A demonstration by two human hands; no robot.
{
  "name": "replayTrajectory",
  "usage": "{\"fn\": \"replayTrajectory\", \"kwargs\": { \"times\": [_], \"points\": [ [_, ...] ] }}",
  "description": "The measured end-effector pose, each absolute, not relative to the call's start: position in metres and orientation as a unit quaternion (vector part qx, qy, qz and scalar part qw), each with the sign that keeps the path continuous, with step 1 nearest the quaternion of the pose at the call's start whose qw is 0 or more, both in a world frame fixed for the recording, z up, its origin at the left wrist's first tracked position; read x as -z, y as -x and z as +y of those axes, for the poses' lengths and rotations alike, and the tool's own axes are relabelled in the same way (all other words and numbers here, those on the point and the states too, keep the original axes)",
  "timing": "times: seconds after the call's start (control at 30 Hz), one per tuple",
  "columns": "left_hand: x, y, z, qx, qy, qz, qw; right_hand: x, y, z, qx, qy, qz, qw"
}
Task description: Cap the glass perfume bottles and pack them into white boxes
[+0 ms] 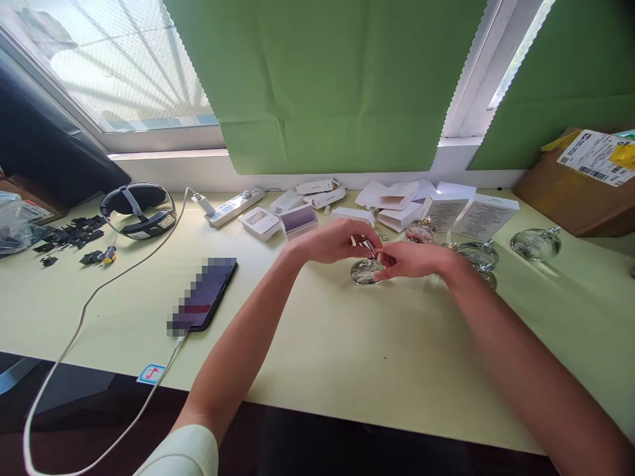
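Clear, glossy glass bottle (366,272) on the smooth matt table (347,344); matt white paper boxes (446,210) at twelve o'clock.

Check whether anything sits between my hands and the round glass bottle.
Nothing visible. The left hand and right hand meet just above the glass bottle; the white boxes lie behind it.

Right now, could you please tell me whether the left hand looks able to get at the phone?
Probably yes: the phone lies flat to the left of the left hand, with only bare desk between them. That hand is busy at the top of the glass bottle, though.
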State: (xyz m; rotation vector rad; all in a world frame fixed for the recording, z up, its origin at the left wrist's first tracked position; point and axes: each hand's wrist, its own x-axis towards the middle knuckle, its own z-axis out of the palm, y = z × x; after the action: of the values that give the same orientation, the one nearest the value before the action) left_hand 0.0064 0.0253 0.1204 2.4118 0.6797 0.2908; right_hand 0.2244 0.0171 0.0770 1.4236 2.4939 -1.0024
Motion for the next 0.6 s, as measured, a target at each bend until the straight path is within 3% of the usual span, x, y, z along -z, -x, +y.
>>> {"fn": "replayTrajectory", "kwargs": {
  "times": [0.37,0.6],
  "points": [
    [-0.1162,-0.0087,0.0246,-0.083,-0.912,0.265,0.303,-0.0791,-0.2216,0.0152,0.325,-0.462,0.824,0.045],
    [-0.121,-0.0084,0.0225,-0.128,-0.905,0.283,0.292,-0.0762,-0.225,0.0166,0.315,-0.462,0.828,0.042]
  ]
}}
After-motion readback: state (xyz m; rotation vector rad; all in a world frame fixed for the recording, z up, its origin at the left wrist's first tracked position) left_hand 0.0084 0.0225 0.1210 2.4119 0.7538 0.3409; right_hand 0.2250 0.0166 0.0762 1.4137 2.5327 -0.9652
